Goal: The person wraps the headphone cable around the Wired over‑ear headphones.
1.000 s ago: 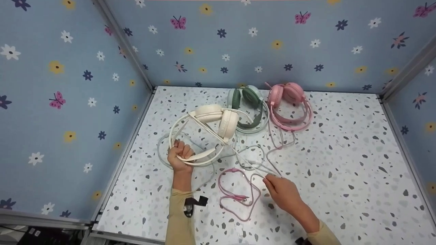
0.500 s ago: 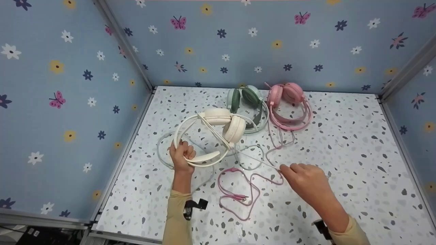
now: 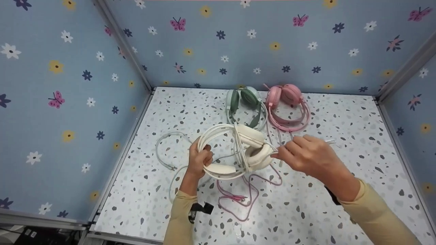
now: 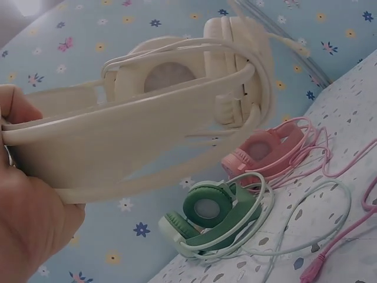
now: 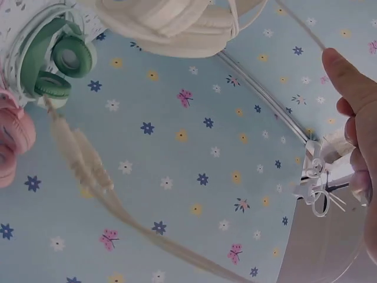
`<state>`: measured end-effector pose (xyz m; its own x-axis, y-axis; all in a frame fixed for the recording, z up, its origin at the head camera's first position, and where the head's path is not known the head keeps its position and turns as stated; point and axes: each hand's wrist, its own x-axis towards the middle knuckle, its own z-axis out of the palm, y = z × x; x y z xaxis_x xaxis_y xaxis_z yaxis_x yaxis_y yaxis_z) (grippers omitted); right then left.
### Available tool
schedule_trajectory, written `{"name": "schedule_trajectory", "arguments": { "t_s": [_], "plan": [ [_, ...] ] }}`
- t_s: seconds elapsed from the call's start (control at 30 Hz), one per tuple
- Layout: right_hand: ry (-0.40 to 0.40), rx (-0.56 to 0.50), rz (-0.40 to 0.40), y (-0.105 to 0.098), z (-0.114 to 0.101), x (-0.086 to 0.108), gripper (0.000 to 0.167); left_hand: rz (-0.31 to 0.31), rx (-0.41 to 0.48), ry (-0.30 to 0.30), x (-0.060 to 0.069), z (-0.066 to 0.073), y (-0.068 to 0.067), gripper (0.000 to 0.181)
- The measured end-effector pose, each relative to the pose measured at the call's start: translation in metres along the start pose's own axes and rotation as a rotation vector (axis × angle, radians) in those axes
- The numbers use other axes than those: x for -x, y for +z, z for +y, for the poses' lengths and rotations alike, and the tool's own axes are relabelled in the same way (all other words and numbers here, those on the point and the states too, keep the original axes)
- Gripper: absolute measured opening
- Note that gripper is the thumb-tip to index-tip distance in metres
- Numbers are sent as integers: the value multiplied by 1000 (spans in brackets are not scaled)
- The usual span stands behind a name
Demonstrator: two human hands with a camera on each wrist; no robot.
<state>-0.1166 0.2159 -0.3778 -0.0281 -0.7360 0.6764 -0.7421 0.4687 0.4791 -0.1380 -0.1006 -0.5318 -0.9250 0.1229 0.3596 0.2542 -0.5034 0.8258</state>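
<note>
The left hand (image 3: 198,160) grips the headband of the cream-white headphones (image 3: 250,136), raised above the table and tilted, ear cups to the right. Strands of their white cable (image 3: 239,146) are wound across the headband and ear cups. Just right of the cups, the right hand (image 3: 308,154) pinches the cable. From the right wrist, the cable's loose end with its plugs (image 5: 79,156) hangs blurred, while a taut strand (image 5: 300,23) meets the fingertips. The left wrist view shows the headband (image 4: 135,141) up close, fingers curled over its edge.
Behind lie green headphones (image 3: 247,100) and pink headphones (image 3: 287,105) on the speckled table (image 3: 136,204). A pink cable (image 3: 235,197) and a pale green cable (image 3: 163,136) spread loosely over the tabletop. Flowered panels (image 3: 218,44) enclose the back and sides.
The headphones and left hand have shifted right, and the headphones have turned. The right hand has risen and moved right, bringing the cable close beside the ear cups.
</note>
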Motion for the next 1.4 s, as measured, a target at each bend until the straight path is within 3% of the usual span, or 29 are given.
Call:
{"name": "schedule_trajectory", "arguments": {
  "t_s": [0.2,0.33,0.43,0.67,0.9,1.03,1.17,1.3,1.4],
  "plan": [
    [29,-140,-147,14,21,-6,46,-140,-34,-81,-3,0,6,46],
    [88,-258,-283,24,21,-10,35,-238,-53,-104,-4,-1,8,49],
    [120,-329,-327,32,20,-12,27,-313,-46,-124,-6,-1,8,50],
    [180,-495,-360,47,33,-4,33,-505,66,-144,-6,-2,4,56],
    [326,-790,-471,64,42,8,9,-575,253,-168,-5,2,8,64],
    [455,-1036,-587,76,42,21,14,-604,434,-184,-7,4,9,71],
    [690,-1277,-650,91,33,36,14,-601,594,-174,-9,4,8,68],
    [954,-1503,-533,107,18,51,9,-598,745,-183,-8,-1,7,60],
    [1078,-1656,-388,117,5,59,8,-598,820,-192,-8,-4,8,58]
  ]
}}
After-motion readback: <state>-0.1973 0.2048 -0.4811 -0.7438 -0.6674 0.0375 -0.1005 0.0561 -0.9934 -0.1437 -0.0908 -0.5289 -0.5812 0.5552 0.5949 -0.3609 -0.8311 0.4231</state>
